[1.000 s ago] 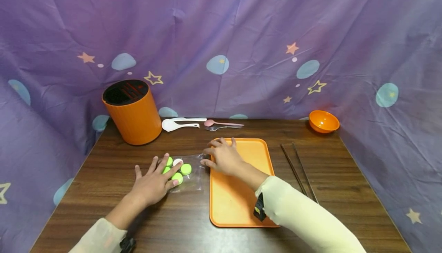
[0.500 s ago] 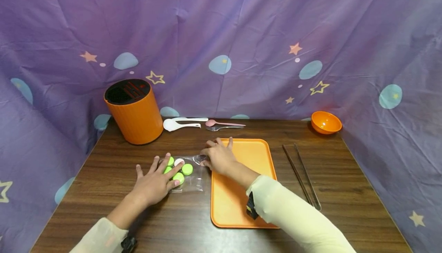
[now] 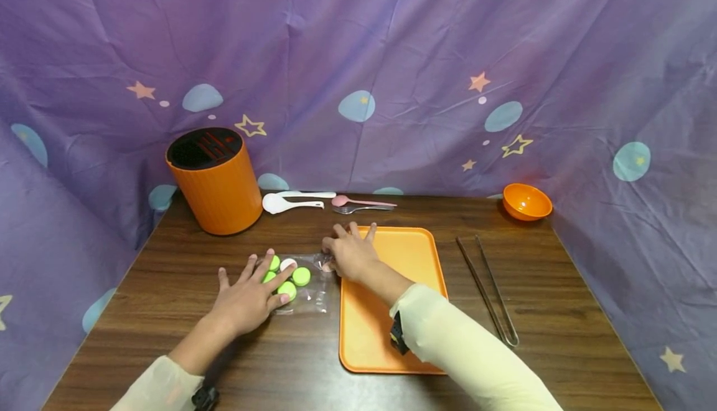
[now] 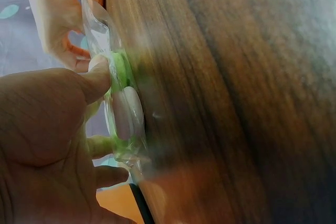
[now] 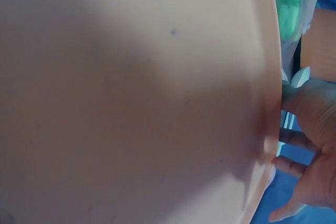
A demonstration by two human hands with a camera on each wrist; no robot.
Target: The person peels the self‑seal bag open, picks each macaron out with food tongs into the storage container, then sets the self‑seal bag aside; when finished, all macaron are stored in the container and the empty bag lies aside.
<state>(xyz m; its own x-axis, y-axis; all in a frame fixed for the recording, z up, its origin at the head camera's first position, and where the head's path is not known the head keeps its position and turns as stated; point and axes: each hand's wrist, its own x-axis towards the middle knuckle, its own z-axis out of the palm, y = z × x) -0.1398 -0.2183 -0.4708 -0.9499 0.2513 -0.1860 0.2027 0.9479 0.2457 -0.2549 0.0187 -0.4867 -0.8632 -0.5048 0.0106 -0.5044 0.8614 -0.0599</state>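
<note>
A clear plastic bag [image 3: 313, 299] lies flat left of the orange tray [image 3: 358, 342], with several light-green discs [image 3: 300, 276] and a white disc [image 3: 288, 264] inside. My left hand [image 3: 246, 299] rests over the bag's left part with spread fingers, its thumb and fingertips on the discs. In the left wrist view the thumb presses the bag over a green disc [image 4: 121, 69]. My right hand [image 3: 353, 256] reaches across the tray's left rim and pinches the bag's upper right corner between thumb and forefinger. The right wrist view shows its other fingers spread by the tray rim [image 5: 270, 66].
An orange knife block [image 3: 218, 193] stands at the back left. Along the back lie a white ladle [image 3: 277, 203], another white utensil [image 3: 308, 194], a pink spoon [image 3: 342, 200] and a fork [image 3: 350, 210]. Metal tongs [image 3: 482, 283] lie right of the tray; an orange bowl [image 3: 526, 202] sits behind.
My right hand has moved left from over the tray's edge onto the bag's upper right corner, closing thumb and forefinger there. The left hand has stayed in place.
</note>
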